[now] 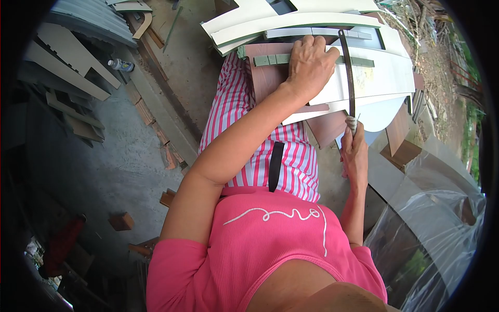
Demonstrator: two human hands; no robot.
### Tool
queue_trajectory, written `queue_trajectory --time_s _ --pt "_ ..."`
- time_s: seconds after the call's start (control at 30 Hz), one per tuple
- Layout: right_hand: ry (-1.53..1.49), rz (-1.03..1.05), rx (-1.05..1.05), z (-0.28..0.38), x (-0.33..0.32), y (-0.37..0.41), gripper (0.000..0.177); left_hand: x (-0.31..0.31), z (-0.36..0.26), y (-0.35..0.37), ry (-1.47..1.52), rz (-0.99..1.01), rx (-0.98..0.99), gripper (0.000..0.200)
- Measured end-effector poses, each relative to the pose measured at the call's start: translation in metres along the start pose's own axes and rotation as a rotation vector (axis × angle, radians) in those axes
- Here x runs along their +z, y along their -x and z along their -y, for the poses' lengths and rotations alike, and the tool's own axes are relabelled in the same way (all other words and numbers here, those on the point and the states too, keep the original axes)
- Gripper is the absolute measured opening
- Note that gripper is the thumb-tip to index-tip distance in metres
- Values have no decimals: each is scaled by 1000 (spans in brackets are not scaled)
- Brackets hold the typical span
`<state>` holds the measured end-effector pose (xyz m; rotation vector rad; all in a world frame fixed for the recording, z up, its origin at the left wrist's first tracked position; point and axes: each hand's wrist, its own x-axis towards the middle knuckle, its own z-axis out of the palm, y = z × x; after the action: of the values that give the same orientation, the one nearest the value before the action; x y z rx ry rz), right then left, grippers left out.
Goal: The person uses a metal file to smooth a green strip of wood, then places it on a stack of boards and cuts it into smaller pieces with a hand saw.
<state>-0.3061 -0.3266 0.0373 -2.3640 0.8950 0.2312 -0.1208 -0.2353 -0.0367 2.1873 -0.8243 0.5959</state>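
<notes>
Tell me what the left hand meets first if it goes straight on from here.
Left hand: probably the narrow pale strip right at its knuckles, then the curved cream piece beyond. Depth is unclear in this one view, so it might pass over both.

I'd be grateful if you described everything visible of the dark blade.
The dark blade is long, narrow and apparently metal, with a small hole near its rounded far end. Pale wrapping covers its near end, held in the right hand. It crosses over the green strip and a white panel; any teeth are too small to see.
</notes>
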Motion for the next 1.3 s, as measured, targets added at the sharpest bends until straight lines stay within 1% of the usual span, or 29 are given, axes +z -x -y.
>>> queue_trajectory --time_s 0.53,0.83,0.9,1.2,1.3 --pt "-4 8 20 -4 8 -1 36 0 -1 1 -1 19 -12 24" --pt "5 12 8 10 5 -16 30 1 0 1 -3 12 -7 24" --pt "6 -20 -77 13 4 -21 29 1 0 1 -14 10 -2 24" --pt "-1 -17 -15 22 5 -32 30 0 -1 1 -2 5 -13 24" --pt "-4 -22 -31 21 5 -32 29 1 -1 1 -12 14 -15 24"
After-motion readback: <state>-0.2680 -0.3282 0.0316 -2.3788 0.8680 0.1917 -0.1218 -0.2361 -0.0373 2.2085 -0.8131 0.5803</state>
